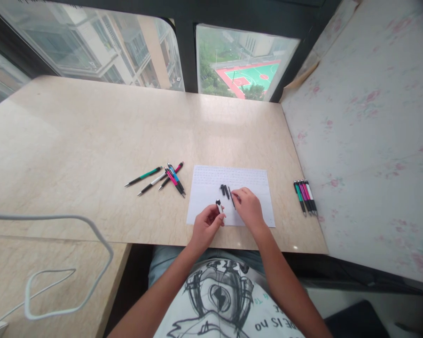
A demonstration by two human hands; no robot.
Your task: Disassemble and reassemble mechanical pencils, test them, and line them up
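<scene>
My left grip [207, 224], fingers curled inward, pinches a white-and-black pen barrel [220, 207] over a paper sheet [198, 202]; my right grip [247, 205], palm down, fingertips nearly together, meets a thin black rod [230, 192] beside black pen parts [223, 190], its hold unclear to me.

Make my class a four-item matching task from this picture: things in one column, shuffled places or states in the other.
1. left hand
2. paper sheet
3. neat row of pens
4. cable

A. beside the flowered wall
B. looped, lower left
C. holding a black-and-white pen piece
D. under small black pieces

Pairs: 1-C, 2-D, 3-A, 4-B
</scene>
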